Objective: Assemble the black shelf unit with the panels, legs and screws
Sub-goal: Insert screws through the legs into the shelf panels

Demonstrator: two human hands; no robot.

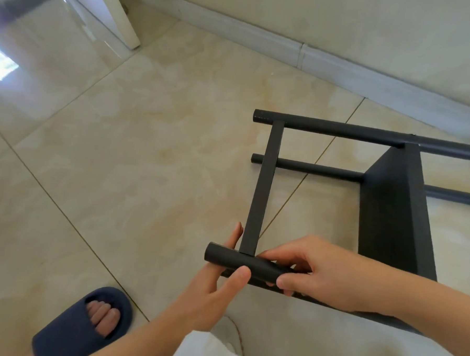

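The black shelf unit lies on its side on the tiled floor, with a flat panel [392, 213] at the right. Two round legs [340, 130] reach leftward from it, the second leg [310, 168] lower down. A flat crossbar [263, 187] runs from the far leg to the near leg [237, 262]. My left hand [217, 283] holds the near leg's end from below, thumb on top, fingers behind it. My right hand [316, 269] grips the same leg just to the right, fingers curled round it.
A pale baseboard [289, 48] runs along the wall behind the unit. A white furniture leg [120, 14] stands at the top left. My foot in a dark blue slipper [84, 325] rests at the bottom left.
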